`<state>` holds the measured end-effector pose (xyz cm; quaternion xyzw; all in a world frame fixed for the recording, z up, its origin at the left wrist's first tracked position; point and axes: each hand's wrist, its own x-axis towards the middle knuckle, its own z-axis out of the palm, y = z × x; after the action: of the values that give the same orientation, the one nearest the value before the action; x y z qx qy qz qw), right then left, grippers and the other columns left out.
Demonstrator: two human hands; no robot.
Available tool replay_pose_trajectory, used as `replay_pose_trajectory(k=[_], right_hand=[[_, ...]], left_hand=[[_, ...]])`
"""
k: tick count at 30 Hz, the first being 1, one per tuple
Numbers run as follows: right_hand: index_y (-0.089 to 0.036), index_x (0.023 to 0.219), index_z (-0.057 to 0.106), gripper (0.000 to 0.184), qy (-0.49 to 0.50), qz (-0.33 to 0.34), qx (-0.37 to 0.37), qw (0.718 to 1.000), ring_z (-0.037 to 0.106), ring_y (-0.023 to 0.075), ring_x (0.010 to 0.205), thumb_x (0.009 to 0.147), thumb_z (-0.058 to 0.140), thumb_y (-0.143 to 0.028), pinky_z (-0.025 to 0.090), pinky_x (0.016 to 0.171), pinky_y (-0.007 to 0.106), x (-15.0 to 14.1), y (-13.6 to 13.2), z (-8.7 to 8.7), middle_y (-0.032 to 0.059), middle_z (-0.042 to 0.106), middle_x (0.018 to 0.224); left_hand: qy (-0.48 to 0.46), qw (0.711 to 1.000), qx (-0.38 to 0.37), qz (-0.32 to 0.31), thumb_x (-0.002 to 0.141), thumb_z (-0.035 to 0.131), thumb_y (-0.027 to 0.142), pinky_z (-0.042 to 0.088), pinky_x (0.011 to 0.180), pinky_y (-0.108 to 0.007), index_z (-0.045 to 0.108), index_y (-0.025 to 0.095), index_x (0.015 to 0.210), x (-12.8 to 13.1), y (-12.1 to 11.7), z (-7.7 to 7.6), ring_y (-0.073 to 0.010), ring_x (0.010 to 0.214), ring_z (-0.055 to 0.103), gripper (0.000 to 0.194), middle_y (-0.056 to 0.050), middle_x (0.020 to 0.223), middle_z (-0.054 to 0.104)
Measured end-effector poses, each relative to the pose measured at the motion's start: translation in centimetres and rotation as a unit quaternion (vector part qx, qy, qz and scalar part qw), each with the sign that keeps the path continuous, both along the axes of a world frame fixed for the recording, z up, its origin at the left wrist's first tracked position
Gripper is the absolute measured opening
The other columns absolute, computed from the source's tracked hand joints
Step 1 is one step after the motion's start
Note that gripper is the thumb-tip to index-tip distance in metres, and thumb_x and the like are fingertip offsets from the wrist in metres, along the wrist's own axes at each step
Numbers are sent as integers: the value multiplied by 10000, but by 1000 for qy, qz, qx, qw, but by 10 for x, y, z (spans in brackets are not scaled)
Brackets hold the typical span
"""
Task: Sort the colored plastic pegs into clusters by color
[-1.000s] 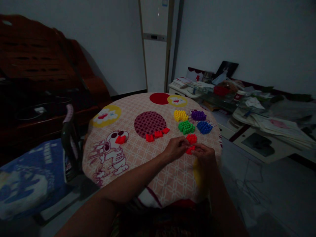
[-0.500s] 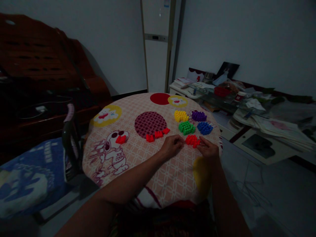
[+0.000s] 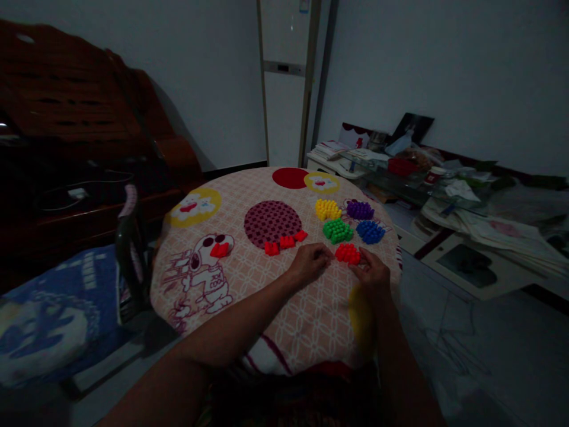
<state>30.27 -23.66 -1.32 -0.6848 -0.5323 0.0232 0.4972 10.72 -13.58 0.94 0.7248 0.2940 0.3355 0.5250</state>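
A red knobbly block cluster (image 3: pixel 347 254) lies on the patterned tablecloth in front of me. My right hand (image 3: pixel 374 271) has its thumb and fingers closed at the cluster's right end. Just left of the cluster, my left hand (image 3: pixel 312 262) is closed with its fingertips together; whatever they hold is too small to make out. Behind the red cluster are similar clusters in green (image 3: pixel 338 231), blue (image 3: pixel 370 232), yellow (image 3: pixel 328 209) and purple (image 3: pixel 360 210). Smaller red pieces (image 3: pixel 287 241) form a slanting row left of my hands. Another red piece (image 3: pixel 219 250) lies farther left.
The round table's cloth (image 3: pixel 284 314) hangs over its edge. A chair with a blue cover (image 3: pixel 98 296) stands at the left, a wooden bench (image 3: pixel 66 112) behind it. On the right, a cluttered low cabinet (image 3: pixel 413 231) runs along the wall. A tall white unit (image 3: pixel 285 107) stands behind.
My right hand has shifted slightly left and down around the red cluster's right end. My left hand stays nearly still, and the view has moved a little.
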Motion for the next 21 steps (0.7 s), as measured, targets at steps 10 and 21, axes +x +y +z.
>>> replay_pose_trajectory(k=[10, 21], right_hand=[[-153, 1210, 706, 564, 9, 2, 6, 1000, 695, 251, 810, 745, 698, -472, 579, 721, 382, 1, -1, -5, 116, 762, 1016], [-135, 1245, 686, 620, 42, -8, 38, 998, 731, 253, 849, 739, 745, -489, 590, 654, 358, 2, -3, -12, 152, 751, 1062]], left_hand=[[-17, 1000, 1, 9, 718, 535, 69, 424, 593, -216, 736, 132, 847, -1, 2, -3, -111, 611, 565, 247, -4, 695, 667], [218, 924, 254, 184, 870, 605, 234, 469, 930, -356, 725, 163, 927, -40, 52, 12, -244, 977, 628, 151, -119, 1015, 718]])
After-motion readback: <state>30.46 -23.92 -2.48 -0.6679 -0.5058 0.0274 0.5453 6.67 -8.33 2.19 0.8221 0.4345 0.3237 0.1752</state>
